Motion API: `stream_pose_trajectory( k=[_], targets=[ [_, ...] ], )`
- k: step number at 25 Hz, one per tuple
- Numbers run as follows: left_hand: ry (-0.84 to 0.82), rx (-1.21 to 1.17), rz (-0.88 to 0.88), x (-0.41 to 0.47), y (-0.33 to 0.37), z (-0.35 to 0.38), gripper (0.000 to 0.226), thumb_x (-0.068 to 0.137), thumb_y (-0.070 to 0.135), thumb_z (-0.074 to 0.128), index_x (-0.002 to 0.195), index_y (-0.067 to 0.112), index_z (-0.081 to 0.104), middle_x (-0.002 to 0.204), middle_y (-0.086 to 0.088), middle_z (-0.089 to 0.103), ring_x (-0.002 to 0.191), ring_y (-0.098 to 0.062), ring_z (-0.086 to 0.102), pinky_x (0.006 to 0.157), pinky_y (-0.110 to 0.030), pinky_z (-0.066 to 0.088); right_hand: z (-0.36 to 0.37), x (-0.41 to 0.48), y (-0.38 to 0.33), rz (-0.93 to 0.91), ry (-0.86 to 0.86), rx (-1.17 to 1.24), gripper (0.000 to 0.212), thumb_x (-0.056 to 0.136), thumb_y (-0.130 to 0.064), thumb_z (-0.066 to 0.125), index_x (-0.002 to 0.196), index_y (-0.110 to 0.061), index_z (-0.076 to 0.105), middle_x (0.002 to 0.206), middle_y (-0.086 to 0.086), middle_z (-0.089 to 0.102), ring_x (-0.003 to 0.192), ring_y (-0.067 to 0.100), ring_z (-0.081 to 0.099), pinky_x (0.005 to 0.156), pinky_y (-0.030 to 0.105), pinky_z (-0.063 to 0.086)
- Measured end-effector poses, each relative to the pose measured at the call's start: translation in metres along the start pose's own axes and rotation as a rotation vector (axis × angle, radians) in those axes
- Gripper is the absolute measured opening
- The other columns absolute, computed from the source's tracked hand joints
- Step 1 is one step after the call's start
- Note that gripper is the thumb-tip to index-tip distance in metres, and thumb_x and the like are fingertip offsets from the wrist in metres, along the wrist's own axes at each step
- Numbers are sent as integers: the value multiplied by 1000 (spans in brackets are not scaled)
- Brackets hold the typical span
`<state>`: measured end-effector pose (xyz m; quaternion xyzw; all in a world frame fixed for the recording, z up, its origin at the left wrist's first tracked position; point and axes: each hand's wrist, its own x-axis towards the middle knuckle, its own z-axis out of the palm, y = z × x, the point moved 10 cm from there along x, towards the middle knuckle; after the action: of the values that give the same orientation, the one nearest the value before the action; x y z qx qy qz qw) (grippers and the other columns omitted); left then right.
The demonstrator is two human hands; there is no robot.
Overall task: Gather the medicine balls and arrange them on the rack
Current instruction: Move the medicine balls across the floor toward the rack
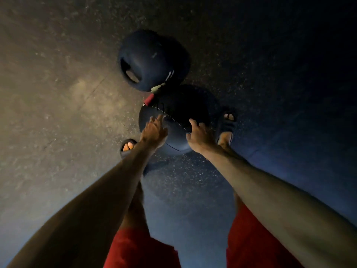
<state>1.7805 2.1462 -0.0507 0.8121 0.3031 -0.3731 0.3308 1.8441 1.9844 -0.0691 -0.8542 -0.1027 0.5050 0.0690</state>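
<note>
Below, two medicine balls (154,59).

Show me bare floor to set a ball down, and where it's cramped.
Bare floor spreads left of the far ball and left foot; more lies right of the right foot. Crowded: the near ball sits between both feet, beside the far ball, left hand and right hand at it.
</note>
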Motion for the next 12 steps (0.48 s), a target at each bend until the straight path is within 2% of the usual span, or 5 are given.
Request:
stream_pose_trajectory(
  k=[2,6,8,10,12],
  targets=[
    [-83,93,122,18,-6,-3,59,102,22,48,156,22,26,159,-21,27,146,-39,28,115,-50,33,24,0,2,124,52,126,64,101,-32,51,157,-24,22,147,22,38,131,42,43,104,48,41],
    [-129,234,373,37,-8,-9,61,101,20,51,157,21,26,155,-20,34,143,-37,32,114,-49,34,76,-2,-8,294,161,373,70,99,-43,54,158,-27,20,155,22,30,139,42,36,109,50,39],
    [-155,315,405,49,-16,-3,65,99,21,52,157,25,25,157,-18,29,144,-37,31,114,-47,35,109,-2,-9,377,191,433,77,95,-54,54,158,-31,15,157,22,27,141,42,33,108,52,35],
    [-165,381,387,58,-31,6,72,99,19,54,159,32,17,161,-15,20,146,-37,26,115,-49,33,142,0,-17,397,196,492,91,91,-63,54,158,-36,-1,163,23,12,147,44,22,110,58,34],
    [-163,426,408,65,-39,10,81,98,16,57,159,37,8,164,-12,15,148,-35,20,115,-52,34,161,7,-26,393,257,572,102,89,-64,58,155,-39,-16,164,24,-13,152,46,0,113,64,26]
  ],
)
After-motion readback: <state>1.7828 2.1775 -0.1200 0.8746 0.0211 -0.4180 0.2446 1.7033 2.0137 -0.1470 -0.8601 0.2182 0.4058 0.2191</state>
